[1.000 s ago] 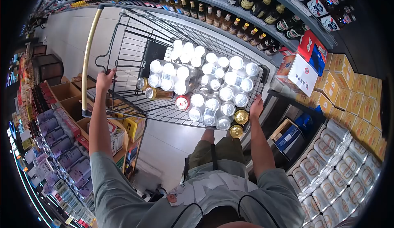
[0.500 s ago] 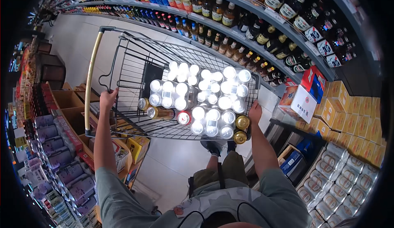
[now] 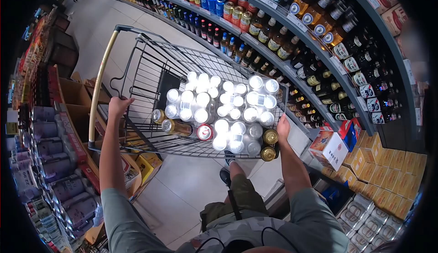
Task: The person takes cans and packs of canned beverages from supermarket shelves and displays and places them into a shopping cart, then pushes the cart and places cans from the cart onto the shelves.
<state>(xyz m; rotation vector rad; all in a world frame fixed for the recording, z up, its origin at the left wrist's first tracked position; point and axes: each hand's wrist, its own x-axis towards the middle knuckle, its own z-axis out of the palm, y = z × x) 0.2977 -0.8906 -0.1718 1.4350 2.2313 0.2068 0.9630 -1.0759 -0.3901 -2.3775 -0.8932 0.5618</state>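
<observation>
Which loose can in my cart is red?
The red can between a gold can and the silver-topped pack nearest you; the other loose cans look gold.

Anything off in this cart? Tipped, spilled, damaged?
One thing: the gold can just left of the red can in the shopping cart looks tipped on its side. The red can and the packs of cans show their tops upward. No spill visible; glare hides detail on the packs.

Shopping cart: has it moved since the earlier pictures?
Yes. Judged against the white box near the shelf, the shopping cart has shifted away from it, along the shelf; the gap at its front corner is wider.
</observation>
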